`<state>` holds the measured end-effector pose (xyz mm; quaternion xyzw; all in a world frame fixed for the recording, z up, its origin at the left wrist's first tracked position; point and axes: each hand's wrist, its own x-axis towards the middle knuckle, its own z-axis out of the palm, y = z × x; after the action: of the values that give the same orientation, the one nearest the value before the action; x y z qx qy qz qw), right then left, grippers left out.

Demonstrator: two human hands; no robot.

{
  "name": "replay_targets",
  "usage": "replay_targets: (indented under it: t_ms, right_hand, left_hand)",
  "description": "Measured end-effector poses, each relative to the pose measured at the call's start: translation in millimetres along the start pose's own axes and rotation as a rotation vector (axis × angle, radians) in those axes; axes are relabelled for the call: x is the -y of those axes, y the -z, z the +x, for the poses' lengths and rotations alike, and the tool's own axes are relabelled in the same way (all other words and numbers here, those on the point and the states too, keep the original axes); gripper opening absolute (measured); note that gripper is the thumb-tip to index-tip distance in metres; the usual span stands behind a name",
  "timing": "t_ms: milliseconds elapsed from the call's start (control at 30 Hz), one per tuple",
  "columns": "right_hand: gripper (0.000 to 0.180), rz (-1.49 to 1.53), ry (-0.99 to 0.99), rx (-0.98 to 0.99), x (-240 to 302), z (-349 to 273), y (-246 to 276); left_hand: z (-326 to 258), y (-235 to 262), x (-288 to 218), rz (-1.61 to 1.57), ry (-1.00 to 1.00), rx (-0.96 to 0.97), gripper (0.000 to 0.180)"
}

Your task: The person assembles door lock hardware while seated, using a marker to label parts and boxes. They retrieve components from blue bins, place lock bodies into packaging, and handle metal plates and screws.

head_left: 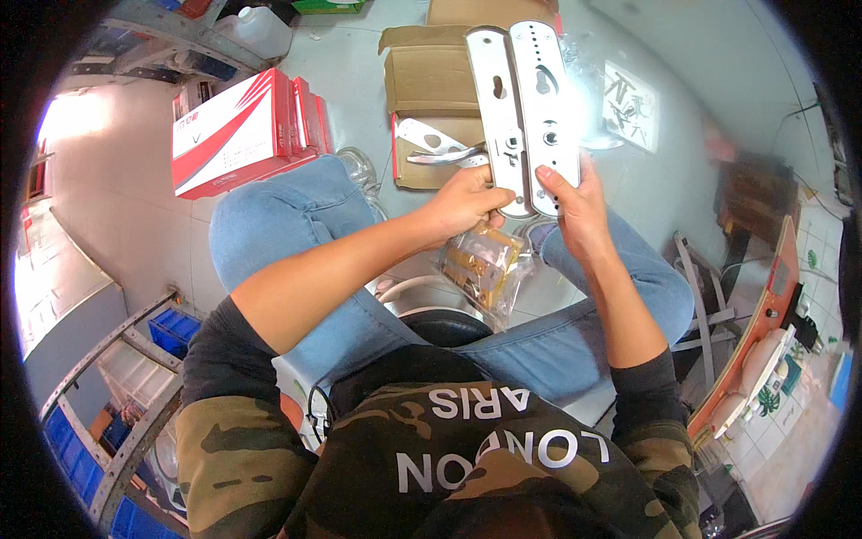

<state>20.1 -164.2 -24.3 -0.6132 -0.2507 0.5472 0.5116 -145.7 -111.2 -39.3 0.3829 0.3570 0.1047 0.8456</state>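
Two long silver door lock plates with rounded ends are held side by side, their hollow back sides facing up. My left hand [467, 205] is closed round the lower end of the left door handle plate [488, 67], whose lever [442, 157] sticks out to the left. My right hand [582, 208] grips the lower end of the right door handle plate [557, 103], thumb on top. Just below my left hand is a clear plastic bag [485, 265] with brass-coloured parts inside. Behind the plates, an opened cardboard box [431, 94] has another silver plate [422, 135] in it.
Red and white boxes [229, 130] are stacked on the floor at left. A small clear bag of dark parts [630, 103] lies at the right. Metal racks with blue bins [173, 331] stand at the lower left, and an orange-edged table [750, 332] at the right.
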Motion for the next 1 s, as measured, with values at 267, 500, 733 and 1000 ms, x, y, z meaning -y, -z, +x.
replay_targets:
  t_ms: [267, 500, 733, 1000]
  right_hand:
    - [0.038, 0.110, 0.015, 0.026, 7.3, -0.2, -6.5]
    - [0.035, 0.111, 0.074, -0.010, 7.8, 3.4, 0.1]
    - [0.033, 0.110, 0.082, -0.016, 6.1, 3.1, -0.3]
    - [0.038, 0.087, 0.083, -0.028, -1.5, 8.1, 5.1]
  left_hand:
    - [-4.0, 9.8, -6.6, 0.081, 0.030, -0.035, 0.023]
    - [-2.3, 10.9, -9.2, 0.185, -0.070, 0.029, 0.022]
    - [-3.0, 11.6, -10.5, 0.176, -0.077, 0.039, 0.023]
    - [-0.4, 12.9, -9.2, 0.197, -0.079, 0.004, 0.022]
